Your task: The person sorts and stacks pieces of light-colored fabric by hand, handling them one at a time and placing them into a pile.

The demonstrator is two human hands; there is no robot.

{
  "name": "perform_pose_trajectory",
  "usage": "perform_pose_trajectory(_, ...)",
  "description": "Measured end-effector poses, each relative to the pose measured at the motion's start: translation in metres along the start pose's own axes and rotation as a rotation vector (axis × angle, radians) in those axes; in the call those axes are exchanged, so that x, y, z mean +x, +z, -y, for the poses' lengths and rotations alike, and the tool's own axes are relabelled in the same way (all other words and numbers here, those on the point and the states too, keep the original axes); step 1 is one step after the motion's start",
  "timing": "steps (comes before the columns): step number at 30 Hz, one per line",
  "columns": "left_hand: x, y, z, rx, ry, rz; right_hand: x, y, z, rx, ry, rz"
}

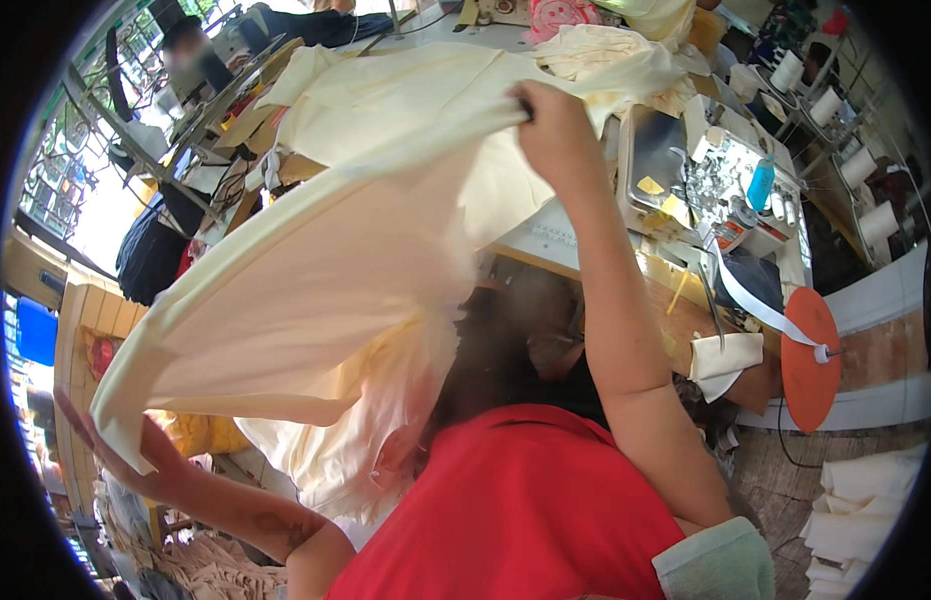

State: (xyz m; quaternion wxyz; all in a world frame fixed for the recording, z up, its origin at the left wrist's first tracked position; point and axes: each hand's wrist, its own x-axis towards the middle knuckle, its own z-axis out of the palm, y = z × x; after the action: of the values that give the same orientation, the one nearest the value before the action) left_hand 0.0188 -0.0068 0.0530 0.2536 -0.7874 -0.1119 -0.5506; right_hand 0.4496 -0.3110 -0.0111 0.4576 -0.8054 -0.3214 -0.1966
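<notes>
A large piece of cream fabric (326, 260) is stretched through the air between both hands. My right hand (552, 125) is raised over the work table and grips the fabric's upper edge. My left hand (126, 450) is low at the left, its fingers spread under the fabric's lower corner. More of the cream cloth (386, 90) lies spread on the table behind. My red shirt (516, 510) fills the lower middle.
A sewing machine area (686, 180) with a blue bottle (761, 183) and small parts sits at the right. An orange disc with white tape (808, 360) stands at the table's right edge. White folded pieces (866, 520) are stacked lower right. Another person (191, 50) works at the far left.
</notes>
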Motion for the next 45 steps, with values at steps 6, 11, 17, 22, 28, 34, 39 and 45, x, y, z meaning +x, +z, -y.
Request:
perform_pose_trajectory(6,-0.034,-0.036,0.071,0.260,-0.283,0.092,-0.021,-0.011,0.093,0.525,-0.337,0.769)
perform_pose_trajectory(11,-0.046,0.015,0.129,-0.491,-0.587,0.603,0.044,0.034,0.091,0.812,0.090,0.578)
perform_pose_trajectory(17,-0.051,0.030,0.187,-0.191,-0.536,0.253,0.069,0.118,0.141,0.862,0.009,0.368)
perform_pose_trajectory(22,-0.049,-0.101,0.160,0.290,-0.033,0.279,0.009,0.070,0.155,0.976,-0.121,0.351)
perform_pose_trajectory(28,-0.185,-0.144,0.087,-0.557,-1.385,0.422,-0.091,0.117,0.079,0.825,0.179,0.773)
perform_pose_trajectory(34,-0.284,-0.101,0.004,-0.517,-1.654,1.418,-0.195,0.153,0.000,0.461,-0.151,0.970)
perform_pose_trajectory(39,-0.231,0.001,-0.072,-0.155,-0.940,1.023,-0.213,0.098,0.002,0.363,-0.050,0.689)
perform_pose_trajectory(45,-0.155,0.136,-0.200,-1.120,-0.749,1.047,-0.246,0.085,-0.025,0.039,0.316,0.761)
